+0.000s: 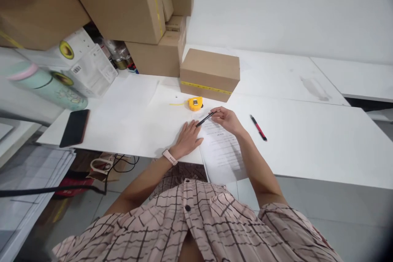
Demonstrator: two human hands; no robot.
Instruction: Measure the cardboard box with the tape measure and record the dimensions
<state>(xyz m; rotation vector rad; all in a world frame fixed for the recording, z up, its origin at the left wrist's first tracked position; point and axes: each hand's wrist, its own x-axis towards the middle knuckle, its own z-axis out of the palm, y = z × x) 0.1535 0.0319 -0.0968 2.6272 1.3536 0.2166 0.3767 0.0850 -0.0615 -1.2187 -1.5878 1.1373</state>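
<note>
My right hand (226, 119) is closed around a black pen (205, 119) whose tip points left over a printed sheet of paper (222, 151). The sheet hangs a little over the white table's (307, 143) front edge. My left hand (188, 138) lies flat with fingers stretched out, palm down on the table at the sheet's left edge. A watch with a pale strap is on that wrist. Just beyond the hands lies a yellow tape measure (195, 103) with a short length of tape pulled out, and behind it a small cardboard box (210, 74).
A red and black pen (258, 127) lies right of my right hand. A black phone (74, 127) rests at the table's left edge beside a green bottle (46, 86) and a white avocado-printed box (82, 63). Large cardboard boxes (123, 4) are stacked at the back left. Cables hang under the table.
</note>
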